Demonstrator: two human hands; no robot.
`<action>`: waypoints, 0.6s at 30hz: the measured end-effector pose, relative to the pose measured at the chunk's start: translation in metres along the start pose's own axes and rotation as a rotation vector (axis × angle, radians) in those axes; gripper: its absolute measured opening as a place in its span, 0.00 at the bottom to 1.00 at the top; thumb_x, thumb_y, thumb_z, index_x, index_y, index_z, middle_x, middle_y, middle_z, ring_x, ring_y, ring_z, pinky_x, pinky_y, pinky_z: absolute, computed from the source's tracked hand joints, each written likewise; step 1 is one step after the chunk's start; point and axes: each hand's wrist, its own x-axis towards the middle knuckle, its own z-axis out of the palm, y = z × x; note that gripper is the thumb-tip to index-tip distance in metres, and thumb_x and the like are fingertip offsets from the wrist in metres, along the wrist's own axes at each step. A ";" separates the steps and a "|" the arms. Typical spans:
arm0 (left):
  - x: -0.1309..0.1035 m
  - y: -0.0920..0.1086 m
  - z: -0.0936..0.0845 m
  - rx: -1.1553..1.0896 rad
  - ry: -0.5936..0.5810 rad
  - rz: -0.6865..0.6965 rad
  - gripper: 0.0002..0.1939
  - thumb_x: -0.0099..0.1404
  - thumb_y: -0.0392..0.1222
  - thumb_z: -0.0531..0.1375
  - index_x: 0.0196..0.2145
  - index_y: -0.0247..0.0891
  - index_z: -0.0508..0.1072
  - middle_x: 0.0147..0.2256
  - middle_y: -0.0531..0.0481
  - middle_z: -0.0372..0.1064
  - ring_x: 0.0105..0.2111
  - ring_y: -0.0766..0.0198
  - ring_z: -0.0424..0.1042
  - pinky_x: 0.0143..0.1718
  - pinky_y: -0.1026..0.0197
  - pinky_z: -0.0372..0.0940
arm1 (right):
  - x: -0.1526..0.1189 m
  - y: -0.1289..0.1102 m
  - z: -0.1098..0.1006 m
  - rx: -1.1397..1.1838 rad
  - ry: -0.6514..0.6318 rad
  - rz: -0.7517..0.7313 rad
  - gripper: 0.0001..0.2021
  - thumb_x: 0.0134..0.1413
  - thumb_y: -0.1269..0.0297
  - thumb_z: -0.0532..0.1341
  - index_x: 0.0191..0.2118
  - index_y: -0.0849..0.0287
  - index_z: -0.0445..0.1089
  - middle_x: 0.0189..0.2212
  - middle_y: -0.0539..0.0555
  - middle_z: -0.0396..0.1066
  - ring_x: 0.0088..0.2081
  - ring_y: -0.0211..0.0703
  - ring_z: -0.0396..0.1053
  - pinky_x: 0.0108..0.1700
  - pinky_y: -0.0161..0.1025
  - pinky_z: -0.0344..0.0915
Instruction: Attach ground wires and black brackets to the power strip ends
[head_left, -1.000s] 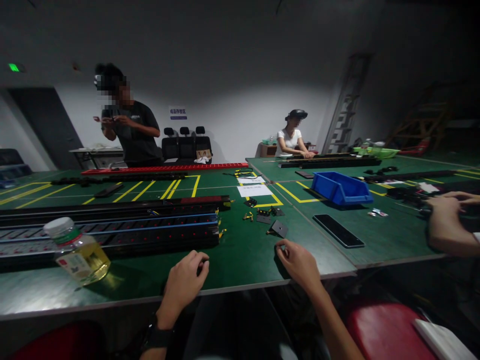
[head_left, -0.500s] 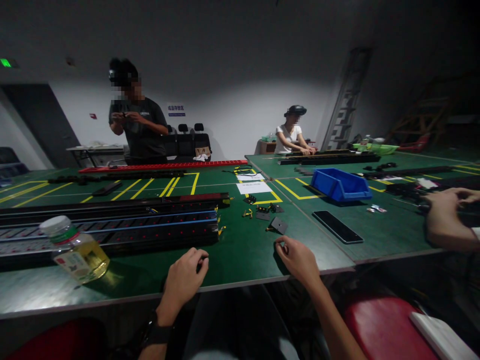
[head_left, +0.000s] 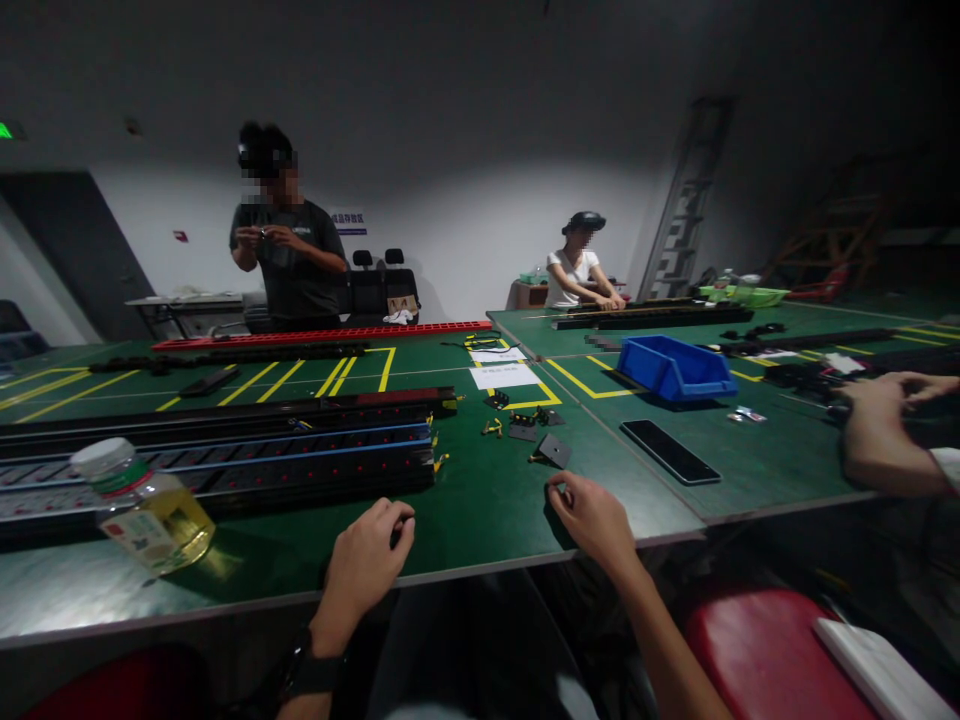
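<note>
My left hand [head_left: 369, 553] rests at the front edge of the green table [head_left: 472, 540], fingers loosely curled and thumb towards the index finger. No object shows in it. Mirroring that pose to the right, my right hand [head_left: 590, 515] lies on the table with its fingers curled in, also with nothing visible inside. Just beyond its fingertips lies a small dark square plate [head_left: 553, 450] with a yellow piece at its side. Several black brackets [head_left: 523, 422] and small yellow parts [head_left: 492, 427] lie behind it. Left of my left hand are long black rails [head_left: 360, 465] with red dots.
A bottle of yellow drink [head_left: 161, 525] stands at the left front. To the right are a phone [head_left: 670, 450] and a blue bin [head_left: 675, 368]. A co-worker's hands [head_left: 877, 400] are at far right. Two other people work across the table, near a red rail [head_left: 337, 334].
The whole view has shifted slightly. My hands keep the same pose and place on the table.
</note>
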 end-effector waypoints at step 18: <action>0.001 0.003 -0.001 0.068 -0.027 -0.007 0.12 0.76 0.42 0.53 0.46 0.46 0.77 0.43 0.51 0.76 0.43 0.59 0.77 0.40 0.60 0.65 | 0.003 -0.001 -0.002 -0.004 -0.034 0.003 0.14 0.67 0.58 0.54 0.42 0.54 0.76 0.30 0.52 0.76 0.34 0.48 0.74 0.34 0.39 0.55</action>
